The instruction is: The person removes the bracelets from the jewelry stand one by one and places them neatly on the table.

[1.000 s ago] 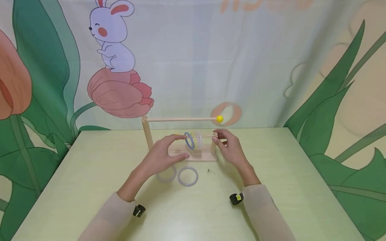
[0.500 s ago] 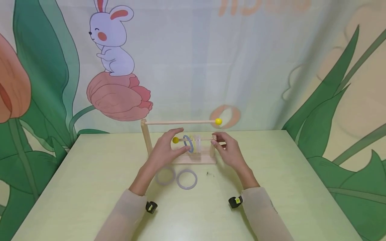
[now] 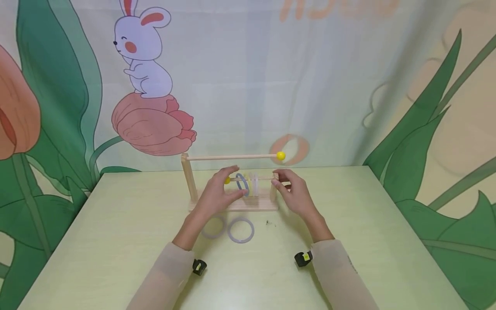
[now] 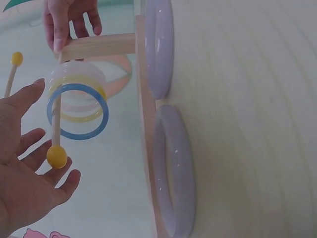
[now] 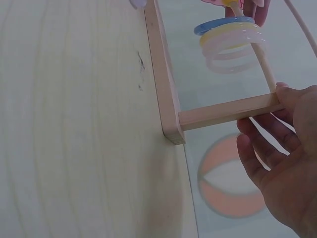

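A wooden ring stand [image 3: 248,206] has a short right post, whose top my right hand [image 3: 295,191] pinches between thumb and fingers. From that post [image 5: 230,112] a lower rod runs left to a yellow ball [image 4: 57,157]. Hanging on this rod are a blue ring [image 4: 78,136], yellow rings [image 5: 210,35] and pale, clear-looking rings [image 5: 218,48]. My left hand [image 3: 217,191] is spread around the rod's ball end, thumb and fingers apart. In the head view its thumb tip overlaps the blue ring; the left wrist view shows the ring beyond the fingertips.
Two pale purple rings [image 3: 241,230] lie flat on the table in front of the stand. A taller left post [image 3: 189,176] carries an upper rod [image 3: 232,157] ending in a yellow ball [image 3: 280,156]. Small dark marks [image 3: 270,223] show on the tabletop. A printed curtain [image 3: 248,107] hangs behind.
My left hand has shifted right along the lower rod, from the blue ring's top edge to around the ball end. My right hand keeps its hold on the short post.
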Available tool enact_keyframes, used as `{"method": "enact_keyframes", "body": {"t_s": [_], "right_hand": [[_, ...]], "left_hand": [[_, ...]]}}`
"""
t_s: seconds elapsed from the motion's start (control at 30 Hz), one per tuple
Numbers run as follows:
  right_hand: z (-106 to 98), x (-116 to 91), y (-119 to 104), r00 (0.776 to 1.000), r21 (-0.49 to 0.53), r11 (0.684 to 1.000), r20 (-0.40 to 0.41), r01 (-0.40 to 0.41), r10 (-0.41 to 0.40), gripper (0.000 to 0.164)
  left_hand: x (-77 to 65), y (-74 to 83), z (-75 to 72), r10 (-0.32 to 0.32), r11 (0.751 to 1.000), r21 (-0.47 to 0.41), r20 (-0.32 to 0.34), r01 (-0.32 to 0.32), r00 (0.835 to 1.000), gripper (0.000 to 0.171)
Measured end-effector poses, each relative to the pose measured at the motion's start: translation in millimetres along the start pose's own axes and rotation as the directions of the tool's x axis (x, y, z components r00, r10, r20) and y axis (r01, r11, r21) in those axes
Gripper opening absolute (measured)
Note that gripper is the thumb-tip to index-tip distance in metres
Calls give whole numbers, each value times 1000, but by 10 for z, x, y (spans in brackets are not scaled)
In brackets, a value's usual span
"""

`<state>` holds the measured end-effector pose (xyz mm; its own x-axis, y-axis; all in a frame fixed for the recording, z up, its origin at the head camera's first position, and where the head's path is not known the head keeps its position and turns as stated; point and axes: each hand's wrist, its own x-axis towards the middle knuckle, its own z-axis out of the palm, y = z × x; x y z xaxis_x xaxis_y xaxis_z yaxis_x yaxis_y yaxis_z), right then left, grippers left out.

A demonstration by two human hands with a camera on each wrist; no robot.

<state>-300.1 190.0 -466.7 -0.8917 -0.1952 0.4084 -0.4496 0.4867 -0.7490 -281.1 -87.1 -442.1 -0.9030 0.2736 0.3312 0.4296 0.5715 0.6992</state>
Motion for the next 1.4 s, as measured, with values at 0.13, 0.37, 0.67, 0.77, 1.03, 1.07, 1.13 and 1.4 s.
{"method": "enact_keyframes", "body": {"t_s": [0.13, 0.37, 0.67, 0.77, 1.03, 1.07, 1.13, 1.4], "right_hand": [[-7, 10, -12, 1000, -3, 1000, 4, 6, -6, 34], [-24, 16, 8, 1000, -5, 1000, 9, -7, 7, 34], [-31, -16, 29, 1000, 1, 1000, 2, -6, 6, 33], [-25, -28, 37, 1000, 1, 1000, 3, -10, 10, 33], [-15, -26, 45, 1000, 6, 1000, -3, 0, 0, 33], [-14, -24, 43, 1000, 7, 1000, -3, 1, -1, 33], [-10, -19, 34, 1000, 10, 1000, -2, 2, -2, 33], [-3, -4, 26, 1000, 8, 1000, -3, 3, -3, 33]], "left_hand": [[14, -12, 56, 12, 1000, -24, -13, -12, 1000, 80], [10, -4, 140, 19, 1000, -20, -18, -19, 1000, 74], [7, 12, 180, 13, 1000, 12, 12, -13, 1000, 68], [-1, 12, 188, 1, 1000, 25, 27, -1, 1000, 68], [-9, -6, 215, -17, 999, 33, 22, 17, 1000, 66], [-9, -9, 219, -18, 999, 36, 19, 18, 1000, 66], [-10, -13, 223, -18, 999, 42, 12, 17, 1000, 66], [-19, -1, 208, -14, 999, 48, -4, 14, 1000, 69]]}}
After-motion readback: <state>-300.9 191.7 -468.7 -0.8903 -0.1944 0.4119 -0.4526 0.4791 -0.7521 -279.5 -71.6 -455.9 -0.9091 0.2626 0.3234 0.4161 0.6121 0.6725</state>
